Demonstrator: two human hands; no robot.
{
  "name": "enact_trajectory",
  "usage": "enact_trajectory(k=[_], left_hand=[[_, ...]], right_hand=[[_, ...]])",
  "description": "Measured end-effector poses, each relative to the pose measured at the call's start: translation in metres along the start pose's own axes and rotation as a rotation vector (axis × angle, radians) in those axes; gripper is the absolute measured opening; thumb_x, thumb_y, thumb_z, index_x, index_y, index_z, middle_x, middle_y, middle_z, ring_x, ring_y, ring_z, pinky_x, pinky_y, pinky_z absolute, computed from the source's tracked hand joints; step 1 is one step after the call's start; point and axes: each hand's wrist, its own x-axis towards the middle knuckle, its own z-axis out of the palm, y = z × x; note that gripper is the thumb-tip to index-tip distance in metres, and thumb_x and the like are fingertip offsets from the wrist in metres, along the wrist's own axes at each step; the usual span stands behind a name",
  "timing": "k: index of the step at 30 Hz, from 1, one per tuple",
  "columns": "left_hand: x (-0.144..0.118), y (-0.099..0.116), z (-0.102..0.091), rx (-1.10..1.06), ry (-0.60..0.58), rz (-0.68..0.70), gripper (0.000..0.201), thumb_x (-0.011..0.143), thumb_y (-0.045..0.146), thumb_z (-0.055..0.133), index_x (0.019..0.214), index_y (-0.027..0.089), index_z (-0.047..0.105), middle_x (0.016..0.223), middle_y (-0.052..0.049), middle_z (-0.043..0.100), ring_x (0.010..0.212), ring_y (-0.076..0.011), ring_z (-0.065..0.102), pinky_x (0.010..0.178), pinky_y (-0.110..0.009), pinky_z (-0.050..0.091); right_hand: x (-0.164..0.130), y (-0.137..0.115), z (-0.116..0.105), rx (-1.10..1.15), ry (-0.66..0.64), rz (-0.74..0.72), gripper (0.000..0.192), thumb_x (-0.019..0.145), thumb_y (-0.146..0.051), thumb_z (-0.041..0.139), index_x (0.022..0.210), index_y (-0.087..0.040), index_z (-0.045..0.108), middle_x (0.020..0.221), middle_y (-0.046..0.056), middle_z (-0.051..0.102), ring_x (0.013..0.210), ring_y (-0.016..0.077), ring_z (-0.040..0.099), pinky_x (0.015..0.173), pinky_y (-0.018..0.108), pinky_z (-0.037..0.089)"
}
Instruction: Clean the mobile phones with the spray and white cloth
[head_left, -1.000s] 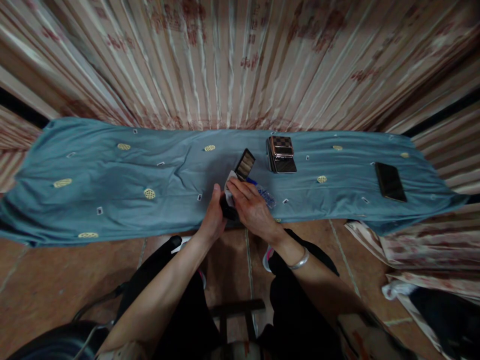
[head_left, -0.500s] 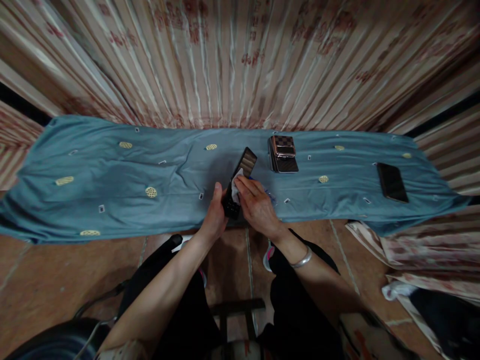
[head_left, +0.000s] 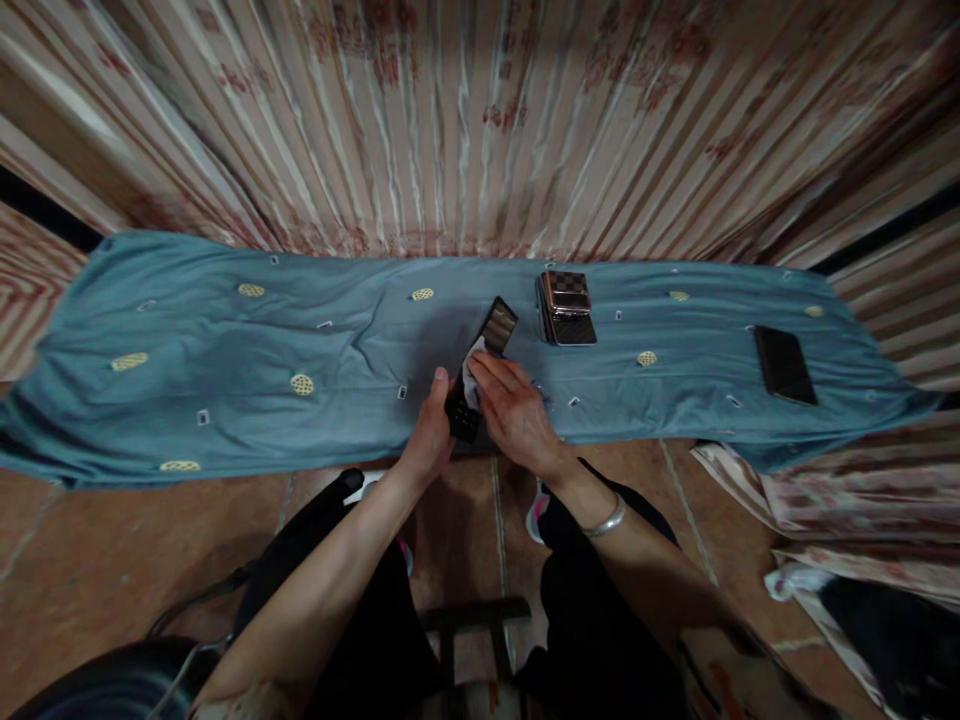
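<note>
Seated person, dark trousers, tiled floor; all positions given relative to the black flip phone (head_left: 480,372), which stands tilted over the near edge of the blue-grey cloth (head_left: 225,390) at its middle. Left hand (head_left: 429,432): just below and left of the phone, closed round its lower keypad half, thumb up along the left edge. Right hand (head_left: 517,415): just right of and partly over the phone, fingers curled and pressing a small white wipe (head_left: 471,372) flat against the phone's middle, near the hinge; a silver bangle (head_left: 604,520) sits on the wrist below. Handling note, as judgement: the wiping should go well if the left hand's grip stays low and firm so the open lid does not fold, and if the wipe is drawn in short strokes with light pressure round the hinge. Just behind the right hand's fingers, a bluish clear packet (head_left: 541,392) lies on the cloth, mostly hidden; contents not legible. Farther back and to the right, a stack of shiny metal cases (head_left: 566,308), the top one chequered. Well to the right, a dark smartphone (head_left: 784,364) lying flat. Beyond everything, a pleated striped curtain (head_left: 480,130).
</note>
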Motion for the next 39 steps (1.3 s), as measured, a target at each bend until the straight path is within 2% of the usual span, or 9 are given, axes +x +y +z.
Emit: enact_trajectory(k=[5,11,18,26,35,39], left_hand=[[-0.001,0.002,-0.001,0.035,-0.008,0.009,0.057,0.098,0.062,0.058,0.113,0.011,0.079,0.101,-0.011,0.082,0.110,-0.0275,0.074,0.098,-0.036,0.056],[-0.003,0.009,0.000,0.010,-0.002,-0.014,0.055,0.102,0.059,0.053,0.112,0.012,0.080,0.098,-0.010,0.082,0.107,-0.0274,0.075,0.095,-0.036,0.056],[-0.003,0.019,0.003,0.009,0.058,-0.037,0.058,0.109,0.049,0.038,0.108,0.010,0.080,0.093,-0.011,0.082,0.101,-0.0262,0.076,0.091,-0.036,0.058],[-0.003,0.004,0.005,-0.009,0.000,-0.049,0.056,0.102,0.058,0.054,0.118,0.010,0.079,0.099,-0.012,0.082,0.104,-0.0275,0.075,0.093,-0.036,0.057],[-0.004,0.018,0.004,0.001,0.031,-0.073,0.058,0.105,0.057,0.045,0.116,0.011,0.079,0.096,-0.011,0.081,0.098,-0.0263,0.076,0.090,-0.036,0.058],[-0.004,0.016,0.003,0.027,0.014,-0.053,0.059,0.105,0.058,0.045,0.113,0.011,0.079,0.095,-0.011,0.081,0.099,-0.0253,0.075,0.091,-0.035,0.057]], right_hand=[[0.001,-0.002,0.000,0.048,0.015,0.005,0.046,0.106,-0.016,0.038,0.145,-0.016,0.062,0.144,0.016,0.068,0.133,0.0281,0.063,0.116,0.051,0.052],[-0.002,0.007,0.002,0.084,0.023,0.060,0.041,0.106,-0.019,0.040,0.139,-0.018,0.064,0.141,0.017,0.069,0.130,0.0297,0.064,0.114,0.054,0.052],[-0.005,0.011,0.001,0.066,0.061,0.050,0.039,0.107,-0.020,0.040,0.136,-0.017,0.066,0.135,0.016,0.072,0.125,0.0284,0.066,0.111,0.050,0.055],[0.001,0.002,-0.003,0.074,0.073,-0.006,0.040,0.107,-0.020,0.040,0.139,-0.018,0.065,0.138,0.015,0.069,0.128,0.0278,0.064,0.112,0.050,0.054],[-0.004,0.006,0.000,0.048,0.050,0.047,0.039,0.106,-0.018,0.040,0.133,-0.018,0.068,0.132,0.015,0.071,0.122,0.0278,0.066,0.110,0.048,0.055],[-0.004,0.006,-0.001,0.054,0.042,0.062,0.039,0.105,-0.017,0.041,0.131,-0.020,0.070,0.131,0.014,0.071,0.121,0.0276,0.065,0.110,0.048,0.055]])
